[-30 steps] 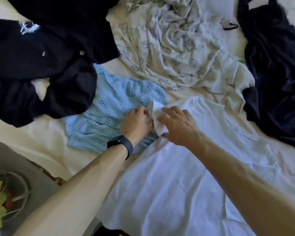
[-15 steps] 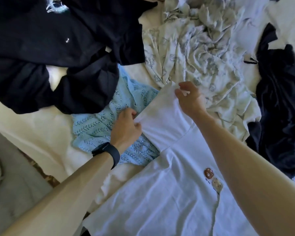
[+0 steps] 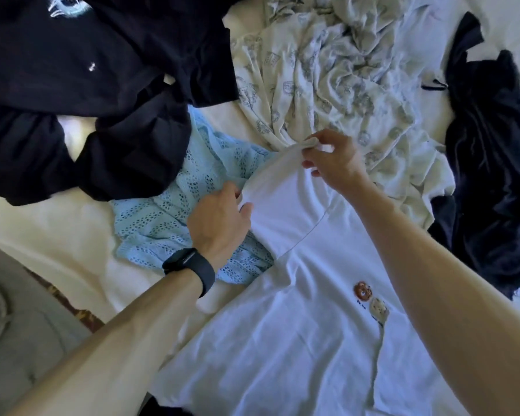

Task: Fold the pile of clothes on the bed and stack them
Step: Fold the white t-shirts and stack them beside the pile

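A white T-shirt [image 3: 282, 340] with a small chest print lies flat on the bed in front of me. Its left sleeve [image 3: 285, 202] is stretched out toward the far side. My right hand [image 3: 332, 159] pinches the sleeve's far corner. My left hand [image 3: 219, 220], with a dark watch on the wrist, grips the sleeve's near edge. Under the sleeve lies a light blue knit top [image 3: 174, 217].
Dark navy clothes [image 3: 87, 94] are heaped at the upper left. A crumpled cream printed garment [image 3: 321, 73] lies at the far middle. Another dark garment [image 3: 493, 163] lies at the right. The bed's cream sheet [image 3: 51, 235] ends at the lower left, grey floor beyond.
The two hands, together on the bunched sleeve a second ago, have pulled apart. The right hand drew the sleeve corner away from me, so the sleeve now lies spread out.
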